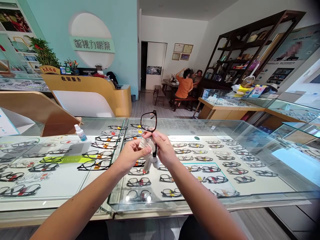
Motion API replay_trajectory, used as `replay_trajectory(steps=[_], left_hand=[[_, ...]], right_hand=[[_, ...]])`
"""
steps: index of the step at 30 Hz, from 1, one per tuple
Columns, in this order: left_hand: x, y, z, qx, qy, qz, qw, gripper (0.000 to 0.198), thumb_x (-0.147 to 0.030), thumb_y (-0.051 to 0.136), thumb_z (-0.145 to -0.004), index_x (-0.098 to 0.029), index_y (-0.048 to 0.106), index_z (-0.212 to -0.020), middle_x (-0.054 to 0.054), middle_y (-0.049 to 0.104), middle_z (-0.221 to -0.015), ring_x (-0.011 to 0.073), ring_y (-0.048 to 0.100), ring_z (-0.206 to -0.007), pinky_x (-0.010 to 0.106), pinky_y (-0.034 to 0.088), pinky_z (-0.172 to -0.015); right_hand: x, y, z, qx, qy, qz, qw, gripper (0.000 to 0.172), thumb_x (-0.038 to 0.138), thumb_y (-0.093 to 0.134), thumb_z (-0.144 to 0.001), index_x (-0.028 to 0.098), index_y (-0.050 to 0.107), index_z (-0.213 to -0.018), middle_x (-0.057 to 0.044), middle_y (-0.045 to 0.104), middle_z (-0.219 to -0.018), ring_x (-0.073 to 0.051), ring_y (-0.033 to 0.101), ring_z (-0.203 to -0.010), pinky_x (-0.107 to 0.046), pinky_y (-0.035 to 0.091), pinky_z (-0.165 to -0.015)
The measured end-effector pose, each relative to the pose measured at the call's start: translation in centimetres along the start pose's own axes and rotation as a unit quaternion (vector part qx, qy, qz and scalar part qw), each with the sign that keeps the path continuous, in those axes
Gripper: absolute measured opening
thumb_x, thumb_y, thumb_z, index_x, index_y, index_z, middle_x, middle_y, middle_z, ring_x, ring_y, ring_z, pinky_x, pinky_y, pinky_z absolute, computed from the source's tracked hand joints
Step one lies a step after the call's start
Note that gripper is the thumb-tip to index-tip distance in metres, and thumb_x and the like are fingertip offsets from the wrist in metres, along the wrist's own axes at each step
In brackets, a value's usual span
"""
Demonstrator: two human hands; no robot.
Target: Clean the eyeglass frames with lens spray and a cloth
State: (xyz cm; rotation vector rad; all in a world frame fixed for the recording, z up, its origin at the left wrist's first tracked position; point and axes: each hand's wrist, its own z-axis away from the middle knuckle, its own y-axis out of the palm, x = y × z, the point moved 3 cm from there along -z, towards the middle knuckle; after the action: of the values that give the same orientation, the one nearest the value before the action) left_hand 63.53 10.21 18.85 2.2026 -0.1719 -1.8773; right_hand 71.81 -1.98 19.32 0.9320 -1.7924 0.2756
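Note:
A pair of dark-framed eyeglasses (155, 124) is held up on end over the glass display case. My right hand (163, 146) grips it near the bridge, one lens standing above the fingers and the other lower down between the hands. My left hand (136, 151) is closed on a pale, crumpled wiping cloth (147, 145), pressed around the lower lens. The ends of the cloth hang below the fingers. Part of the lower lens is hidden by the cloth and fingers.
A small white spray bottle (80, 132) stands on the glass at left. Rows of eyeglasses (138, 182) lie inside the case (200, 203). A brown panel (45, 111) rises at far left. Beyond are a counter (122, 100) and a seated person in orange (184, 87).

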Motion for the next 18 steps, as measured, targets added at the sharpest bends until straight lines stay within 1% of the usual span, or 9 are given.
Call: replay_trajectory(steps=[4, 7, 9, 12, 15, 18], left_hand=[[0.4, -0.1, 0.0, -0.044, 0.015, 0.021, 0.999, 0.050, -0.040, 0.108, -0.056, -0.013, 0.075, -0.084, -0.001, 0.066, -0.074, 0.0114, 0.055, -0.068, 0.024, 0.046, -0.067], [0.4, 0.0, 0.0, -0.075, 0.017, 0.042, 0.996, 0.052, -0.039, 0.109, -0.055, -0.013, 0.078, -0.087, -0.002, 0.067, -0.074, 0.0108, 0.057, -0.066, 0.023, 0.047, -0.064], [0.4, 0.2, -0.1, -0.088, 0.011, 0.062, 0.994, 0.054, -0.039, 0.109, -0.055, -0.014, 0.079, -0.093, -0.002, 0.069, -0.075, 0.0102, 0.058, -0.065, 0.022, 0.047, -0.062], [0.2, 0.4, -0.3, -0.107, -0.001, 0.111, 0.988, 0.062, -0.040, 0.110, -0.054, -0.015, 0.080, -0.102, -0.001, 0.074, -0.083, 0.0107, 0.064, -0.069, 0.021, 0.050, -0.065], [0.0, 0.5, -0.7, -0.104, -0.017, 0.151, 0.983, 0.064, -0.041, 0.111, -0.053, -0.017, 0.079, -0.102, 0.001, 0.077, -0.089, 0.0111, 0.066, -0.072, 0.021, 0.052, -0.068], [0.0, 0.5, -0.9, -0.068, -0.028, 0.150, 0.986, 0.065, -0.048, 0.109, -0.056, -0.017, 0.079, -0.104, 0.000, 0.075, -0.083, 0.0111, 0.063, -0.068, 0.022, 0.049, -0.064]], right_hand=[[-0.7, 0.8, 0.2, -0.007, 0.000, -0.022, 1.000, 0.042, 0.066, 0.071, -0.098, 0.027, 0.082, -0.089, -0.006, 0.078, -0.111, -0.028, 0.068, -0.116, -0.044, 0.049, -0.113], [-0.9, 1.6, 0.3, -0.008, -0.008, -0.025, 1.000, 0.045, 0.069, 0.068, -0.099, 0.027, 0.083, -0.091, -0.007, 0.078, -0.117, -0.029, 0.068, -0.119, -0.045, 0.047, -0.118], [-0.7, 2.0, 0.5, -0.004, -0.021, -0.010, 1.000, 0.046, 0.069, 0.066, -0.100, 0.028, 0.083, -0.092, -0.008, 0.076, -0.119, -0.028, 0.068, -0.119, -0.045, 0.048, -0.117], [0.0, 2.3, 0.7, -0.006, -0.043, 0.037, 0.998, 0.047, 0.070, 0.063, -0.102, 0.030, 0.084, -0.094, -0.007, 0.076, -0.115, -0.027, 0.068, -0.117, -0.043, 0.048, -0.115], [0.6, 2.3, 0.8, -0.009, -0.056, 0.081, 0.995, 0.047, 0.071, 0.061, -0.102, 0.031, 0.085, -0.096, -0.006, 0.076, -0.110, -0.027, 0.067, -0.113, -0.043, 0.048, -0.113], [1.0, 2.0, 0.8, -0.012, -0.059, 0.090, 0.994, 0.047, 0.071, 0.062, -0.102, 0.030, 0.086, -0.098, -0.006, 0.075, -0.107, -0.027, 0.066, -0.109, -0.043, 0.049, -0.112]])
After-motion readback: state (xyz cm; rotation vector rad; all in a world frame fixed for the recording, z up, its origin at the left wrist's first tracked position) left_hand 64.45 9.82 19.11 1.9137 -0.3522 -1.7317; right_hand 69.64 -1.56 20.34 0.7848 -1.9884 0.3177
